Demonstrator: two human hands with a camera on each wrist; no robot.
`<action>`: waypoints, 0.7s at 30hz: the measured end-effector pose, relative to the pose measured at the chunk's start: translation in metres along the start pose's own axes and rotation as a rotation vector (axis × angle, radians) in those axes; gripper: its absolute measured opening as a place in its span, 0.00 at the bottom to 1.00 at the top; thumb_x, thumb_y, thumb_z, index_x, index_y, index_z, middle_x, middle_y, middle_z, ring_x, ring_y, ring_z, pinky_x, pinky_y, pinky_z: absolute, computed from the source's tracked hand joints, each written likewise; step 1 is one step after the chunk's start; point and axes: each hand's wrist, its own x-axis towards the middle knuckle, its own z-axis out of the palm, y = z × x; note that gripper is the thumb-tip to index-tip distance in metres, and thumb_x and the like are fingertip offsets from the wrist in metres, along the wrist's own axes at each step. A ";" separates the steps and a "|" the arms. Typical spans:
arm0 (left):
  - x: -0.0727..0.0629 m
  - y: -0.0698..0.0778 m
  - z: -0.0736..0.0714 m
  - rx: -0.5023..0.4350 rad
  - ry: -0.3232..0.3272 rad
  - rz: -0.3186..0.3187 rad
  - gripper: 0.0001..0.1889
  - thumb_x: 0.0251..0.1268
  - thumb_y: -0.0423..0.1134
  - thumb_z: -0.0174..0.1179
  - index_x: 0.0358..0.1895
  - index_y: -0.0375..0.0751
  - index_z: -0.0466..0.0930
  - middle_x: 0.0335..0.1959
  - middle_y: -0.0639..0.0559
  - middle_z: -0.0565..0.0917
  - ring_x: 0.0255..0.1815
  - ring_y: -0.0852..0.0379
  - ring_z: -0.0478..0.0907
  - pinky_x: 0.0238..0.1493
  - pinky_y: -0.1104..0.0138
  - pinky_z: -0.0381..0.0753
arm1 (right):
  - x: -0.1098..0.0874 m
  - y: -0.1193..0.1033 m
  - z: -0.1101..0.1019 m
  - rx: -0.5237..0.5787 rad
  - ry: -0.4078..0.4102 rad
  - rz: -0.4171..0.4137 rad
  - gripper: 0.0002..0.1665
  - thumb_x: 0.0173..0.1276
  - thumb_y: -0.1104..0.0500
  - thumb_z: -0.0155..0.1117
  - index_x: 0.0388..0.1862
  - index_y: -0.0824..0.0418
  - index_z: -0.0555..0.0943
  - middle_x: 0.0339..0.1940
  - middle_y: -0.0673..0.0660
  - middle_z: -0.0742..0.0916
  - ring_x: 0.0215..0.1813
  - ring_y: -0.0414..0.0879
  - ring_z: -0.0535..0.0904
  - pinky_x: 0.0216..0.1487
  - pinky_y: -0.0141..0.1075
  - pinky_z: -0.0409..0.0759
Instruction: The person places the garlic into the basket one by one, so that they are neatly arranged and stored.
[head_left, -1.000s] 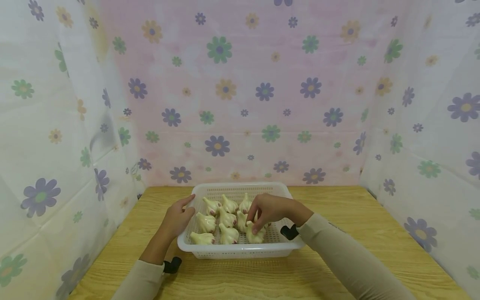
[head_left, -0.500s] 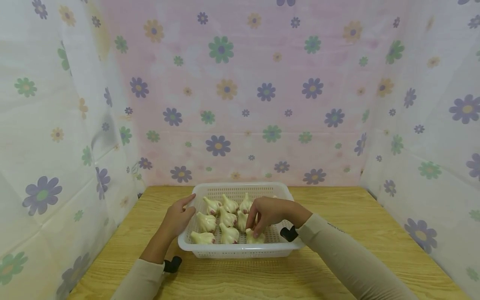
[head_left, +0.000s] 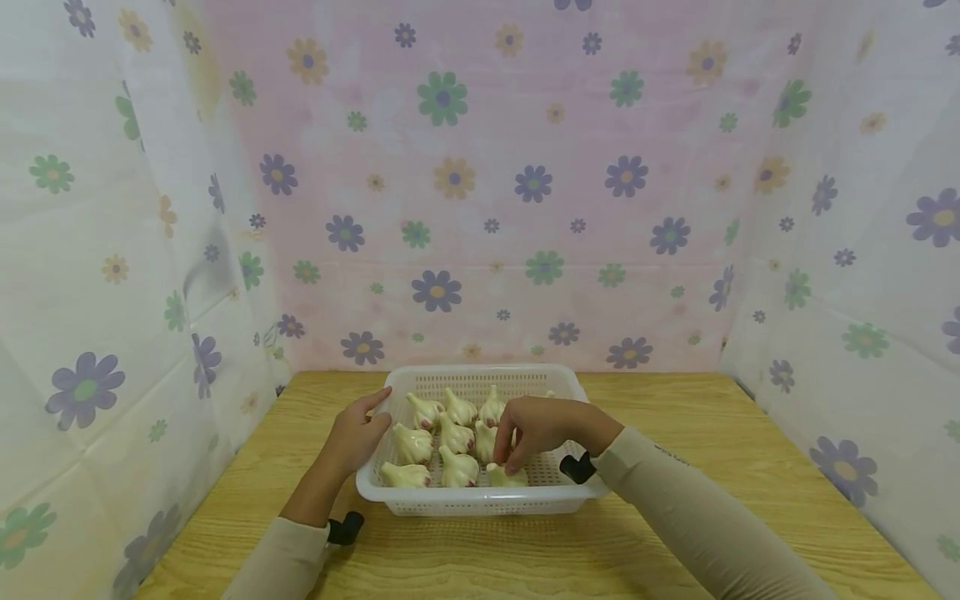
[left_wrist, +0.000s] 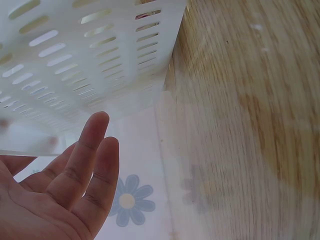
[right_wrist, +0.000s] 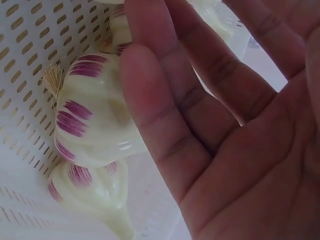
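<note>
A white plastic basket with slotted walls holds several glossy cream garlic bulbs with purple streaks, set in rough rows. My right hand reaches down inside it. Thumb and forefinger pinch the garlic bulb at the front, right of the middle; they cover part of it. In the right wrist view, a streaked bulb with a root tuft lies right behind my fingers. My left hand holds the basket's left rim, thumb and forefinger over it, the other fingers outside below the rim.
The basket stands on a wood-grain table. A flower-printed cloth closes off the back and both sides. Another garlic bulb lies just left of the pinched one. Black camera mounts sit at both wrists.
The pinched garlic bulb has gone lower and slightly left at the basket's front, its neck now lower. The right hand has shifted slightly with it. The left hand stays at the rim.
</note>
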 end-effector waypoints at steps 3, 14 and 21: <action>0.001 0.000 0.000 -0.002 0.000 0.002 0.31 0.73 0.42 0.51 0.79 0.47 0.67 0.76 0.36 0.71 0.45 0.47 0.86 0.33 0.63 0.86 | 0.001 -0.002 0.000 -0.038 0.012 -0.009 0.09 0.62 0.59 0.78 0.36 0.42 0.92 0.38 0.39 0.91 0.43 0.40 0.88 0.44 0.32 0.86; 0.002 0.001 0.001 -0.015 -0.012 0.009 0.31 0.72 0.42 0.50 0.79 0.46 0.67 0.73 0.36 0.74 0.33 0.50 0.82 0.27 0.64 0.83 | 0.001 -0.004 0.001 -0.084 -0.009 -0.059 0.06 0.61 0.60 0.79 0.33 0.48 0.91 0.35 0.44 0.90 0.36 0.39 0.83 0.39 0.32 0.83; 0.002 0.003 0.001 -0.017 -0.017 0.002 0.31 0.72 0.41 0.50 0.79 0.47 0.66 0.74 0.37 0.72 0.30 0.52 0.79 0.26 0.64 0.81 | 0.000 -0.003 -0.001 -0.070 0.002 -0.045 0.12 0.59 0.59 0.80 0.39 0.44 0.91 0.43 0.48 0.92 0.41 0.38 0.85 0.42 0.33 0.85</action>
